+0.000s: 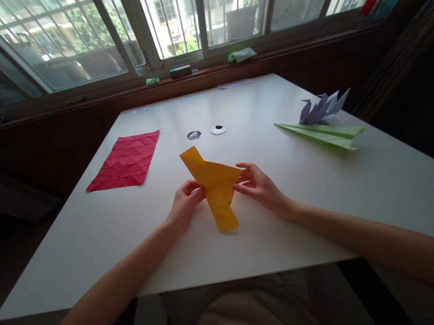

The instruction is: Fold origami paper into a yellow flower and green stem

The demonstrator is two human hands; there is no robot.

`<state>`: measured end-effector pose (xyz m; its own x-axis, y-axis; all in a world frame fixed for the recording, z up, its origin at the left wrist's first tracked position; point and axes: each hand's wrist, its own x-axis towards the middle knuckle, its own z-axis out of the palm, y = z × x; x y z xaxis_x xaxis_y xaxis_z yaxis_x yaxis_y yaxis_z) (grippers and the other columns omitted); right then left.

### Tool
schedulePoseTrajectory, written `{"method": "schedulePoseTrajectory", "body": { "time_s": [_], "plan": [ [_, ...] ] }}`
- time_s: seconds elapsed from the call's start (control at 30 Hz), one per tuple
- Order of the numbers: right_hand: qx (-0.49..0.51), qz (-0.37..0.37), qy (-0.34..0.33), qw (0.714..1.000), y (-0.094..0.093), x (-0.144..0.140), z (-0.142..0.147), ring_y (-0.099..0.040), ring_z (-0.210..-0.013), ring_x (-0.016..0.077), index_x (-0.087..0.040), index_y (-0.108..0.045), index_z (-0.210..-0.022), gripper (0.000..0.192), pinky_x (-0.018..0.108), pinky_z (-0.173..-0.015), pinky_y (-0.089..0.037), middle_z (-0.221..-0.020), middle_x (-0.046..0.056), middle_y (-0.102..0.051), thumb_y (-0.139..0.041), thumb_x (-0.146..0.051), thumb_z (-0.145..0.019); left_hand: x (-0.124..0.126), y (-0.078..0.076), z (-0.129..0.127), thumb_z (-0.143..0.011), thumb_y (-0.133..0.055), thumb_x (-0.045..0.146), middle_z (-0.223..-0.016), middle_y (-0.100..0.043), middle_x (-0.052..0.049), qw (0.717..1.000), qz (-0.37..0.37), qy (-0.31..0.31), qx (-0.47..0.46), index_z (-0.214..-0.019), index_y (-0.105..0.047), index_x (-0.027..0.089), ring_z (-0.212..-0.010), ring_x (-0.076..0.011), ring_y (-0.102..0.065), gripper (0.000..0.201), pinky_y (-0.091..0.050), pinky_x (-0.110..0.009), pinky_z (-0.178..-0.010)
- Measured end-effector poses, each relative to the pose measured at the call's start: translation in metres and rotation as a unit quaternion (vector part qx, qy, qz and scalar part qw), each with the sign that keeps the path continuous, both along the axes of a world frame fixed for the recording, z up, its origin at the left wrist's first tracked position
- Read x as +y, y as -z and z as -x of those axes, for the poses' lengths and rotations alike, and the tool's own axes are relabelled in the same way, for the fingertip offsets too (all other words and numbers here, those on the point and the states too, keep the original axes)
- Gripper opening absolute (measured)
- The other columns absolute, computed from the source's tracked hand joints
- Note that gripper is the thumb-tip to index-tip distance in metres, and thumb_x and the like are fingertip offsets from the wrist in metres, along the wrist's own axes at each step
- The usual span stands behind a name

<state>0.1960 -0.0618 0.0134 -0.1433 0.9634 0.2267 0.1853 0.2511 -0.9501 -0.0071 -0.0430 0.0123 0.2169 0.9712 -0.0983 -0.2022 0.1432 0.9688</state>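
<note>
A folded yellow paper (213,185) lies on the white table (132,251), a long strip with a triangular flap sticking out to the right. My left hand (184,204) pinches its left edge near the middle. My right hand (259,184) grips the tip of the triangular flap, fingers curled on it. Both hands rest low over the table in front of me.
A creased red paper sheet (125,160) lies flat at the left. A green paper plane (325,134) and a purple folded paper figure (323,107) sit at the right. Two small round holes (218,129) mark the table's middle. A window sill with small items runs behind.
</note>
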Motion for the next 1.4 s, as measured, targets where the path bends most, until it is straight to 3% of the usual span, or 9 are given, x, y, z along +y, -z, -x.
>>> {"method": "schedulePoseTrajectory", "body": {
  "time_s": [0.1, 0.17, 0.27, 0.6, 1.4],
  "plan": [
    [0.086, 0.086, -0.102, 0.987, 0.0032, 0.0013, 0.0017, -0.059, -0.088, 0.0199, -0.021, -0.041, -0.109, 0.049, 0.036, -0.073, -0.05, -0.096, 0.006, -0.059, -0.065, -0.033, -0.068, -0.0039, -0.0019, -0.0026, -0.063, -0.067, 0.026, -0.087, -0.06, -0.003, 1.0, -0.004, 0.009, -0.006, -0.082, -0.057, 0.015, -0.084, -0.0153, -0.058, 0.024, -0.043, -0.033, -0.083],
    [0.12, 0.094, -0.117, 0.981, 0.0051, 0.0022, 0.0028, -0.059, -0.087, 0.0195, -0.02, -0.043, -0.105, 0.05, 0.034, -0.072, -0.05, -0.098, 0.006, -0.059, -0.069, -0.031, -0.063, -0.0062, -0.0033, -0.0041, -0.063, -0.068, 0.027, -0.088, -0.061, -0.003, 1.0, -0.004, 0.03, -0.008, -0.083, -0.057, 0.015, -0.085, -0.0157, -0.058, 0.026, -0.043, -0.034, -0.083],
    [0.139, 0.094, -0.105, 0.98, 0.0064, 0.0035, 0.0034, -0.058, -0.085, 0.0185, -0.019, -0.046, -0.101, 0.05, 0.032, -0.07, -0.05, -0.095, 0.005, -0.058, -0.072, -0.029, -0.06, -0.0076, -0.0047, -0.0051, -0.063, -0.068, 0.028, -0.088, -0.062, -0.004, 0.999, -0.009, 0.05, -0.007, -0.087, -0.058, 0.016, -0.086, -0.0172, -0.057, 0.029, -0.043, -0.034, -0.083],
    [0.146, 0.108, -0.078, 0.98, 0.002, 0.0042, 0.0024, -0.056, -0.065, 0.0115, -0.018, -0.049, -0.093, 0.037, 0.024, -0.056, -0.045, -0.077, 0.0, -0.059, -0.067, -0.029, -0.064, -0.0048, -0.0021, -0.0037, -0.062, -0.068, 0.028, -0.087, -0.061, -0.003, 0.999, -0.013, 0.035, 0.006, -0.086, -0.058, 0.015, -0.083, -0.0161, -0.058, 0.029, -0.043, -0.036, -0.083],
    [0.136, 0.118, -0.082, 0.98, 0.0004, 0.0043, -0.0008, -0.059, -0.073, 0.013, -0.019, -0.048, -0.093, 0.029, 0.025, -0.061, -0.044, -0.084, 0.002, -0.065, -0.061, -0.023, -0.068, -0.0023, -0.0023, -0.0012, -0.062, -0.068, 0.026, -0.084, -0.06, -0.002, 1.0, -0.019, 0.014, 0.007, -0.079, -0.058, 0.015, -0.083, -0.0152, -0.057, 0.023, -0.044, -0.033, -0.083]
  ]
}}
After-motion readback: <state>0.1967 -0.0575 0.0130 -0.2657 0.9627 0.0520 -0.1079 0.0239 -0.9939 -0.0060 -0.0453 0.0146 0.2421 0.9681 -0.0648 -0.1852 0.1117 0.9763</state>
